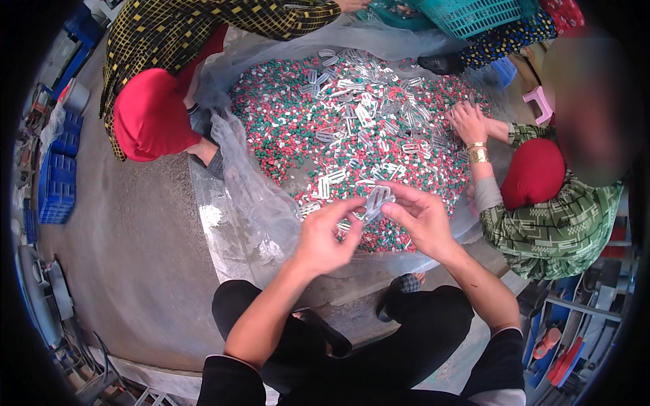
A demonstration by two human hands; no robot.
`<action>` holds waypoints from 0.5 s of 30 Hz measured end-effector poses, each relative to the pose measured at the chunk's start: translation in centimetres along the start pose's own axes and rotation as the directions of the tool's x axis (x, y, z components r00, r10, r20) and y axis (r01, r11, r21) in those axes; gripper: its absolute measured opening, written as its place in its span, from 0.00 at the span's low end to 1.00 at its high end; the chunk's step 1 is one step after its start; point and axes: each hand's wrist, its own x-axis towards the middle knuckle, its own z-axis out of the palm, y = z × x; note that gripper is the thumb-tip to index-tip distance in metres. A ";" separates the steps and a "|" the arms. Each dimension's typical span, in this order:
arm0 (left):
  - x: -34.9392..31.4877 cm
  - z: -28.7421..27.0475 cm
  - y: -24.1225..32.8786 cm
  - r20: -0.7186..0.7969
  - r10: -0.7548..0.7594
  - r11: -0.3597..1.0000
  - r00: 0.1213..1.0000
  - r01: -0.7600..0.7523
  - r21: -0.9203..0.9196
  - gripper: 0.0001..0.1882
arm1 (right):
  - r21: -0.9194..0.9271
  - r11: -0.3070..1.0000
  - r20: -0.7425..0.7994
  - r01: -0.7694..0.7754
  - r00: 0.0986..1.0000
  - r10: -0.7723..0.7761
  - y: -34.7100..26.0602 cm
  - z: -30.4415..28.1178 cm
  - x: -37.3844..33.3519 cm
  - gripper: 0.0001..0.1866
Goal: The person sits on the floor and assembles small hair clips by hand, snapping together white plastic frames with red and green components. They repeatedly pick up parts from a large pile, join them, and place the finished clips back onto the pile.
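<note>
A clear plastic piece with long slots (379, 199) is held up over the near side of the pile. My right hand (428, 223) pinches it between thumb and fingers. My left hand (323, 238) is closed at its left edge, with the fingertips against it; what exactly they grip there is partly hidden. Below spreads a heap of small red, green and white pellets (277, 135), with several more slotted plastic pieces (332, 183) lying on it, some white and some clear.
A crumpled translucent sheet (233, 155) lies under the pile. A co-worker's hand (467, 122) reaches onto the right side; another person in a red head covering (152, 115) bends in at left. A teal basket (467, 17) is at the back, blue crates (57, 183) far left.
</note>
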 end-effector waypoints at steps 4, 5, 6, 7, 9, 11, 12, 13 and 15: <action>1.5 -2.9 0.8 0.236 -0.097 0.988 0.967 0.122 -0.093 0.10 | -0.194 0.981 0.192 -0.001 0.981 0.039 -0.5 0.6 -0.3 0.27; 1.6 -3.1 0.8 0.309 -0.128 0.986 0.943 0.154 -0.063 0.11 | -0.148 0.989 0.203 -0.016 0.978 0.046 -0.8 1.1 -0.3 0.27; 1.7 -2.9 0.7 0.336 -0.134 0.990 0.932 0.137 0.015 0.13 | -0.101 0.994 0.213 -0.033 0.975 0.054 -1.2 1.7 -0.3 0.27; 1.4 -3.0 0.3 0.347 -0.123 0.992 0.930 0.125 0.018 0.13 | -0.054 0.997 0.222 -0.050 0.973 0.061 -1.2 2.2 -0.3 0.27; 1.1 -3.2 -0.3 0.368 -0.080 0.997 0.926 0.080 0.015 0.13 | 0.019 0.989 0.216 -0.148 0.966 0.141 -0.7 2.5 -0.4 0.23; 1.0 -3.2 0.1 0.335 -0.048 0.999 0.941 0.049 0.005 0.14 | 0.077 0.971 0.237 -0.228 0.950 0.204 0.7 2.0 -0.2 0.20; 1.1 -3.2 0.2 0.319 -0.028 1.000 0.947 0.030 -0.002 0.15 | 0.106 0.965 0.192 -0.240 0.957 0.217 1.3 1.6 0.0 0.18; 1.0 -3.0 -0.3 0.131 -0.051 0.993 0.990 0.065 -0.100 0.16 | 0.137 0.959 0.146 -0.250 0.962 0.230 1.8 1.0 0.1 0.16; 1.1 -3.6 -1.3 -0.244 -0.147 0.956 0.959 0.075 -0.283 0.17 | 0.224 0.938 0.072 -0.264 0.965 0.254 2.0 0.1 0.2 0.12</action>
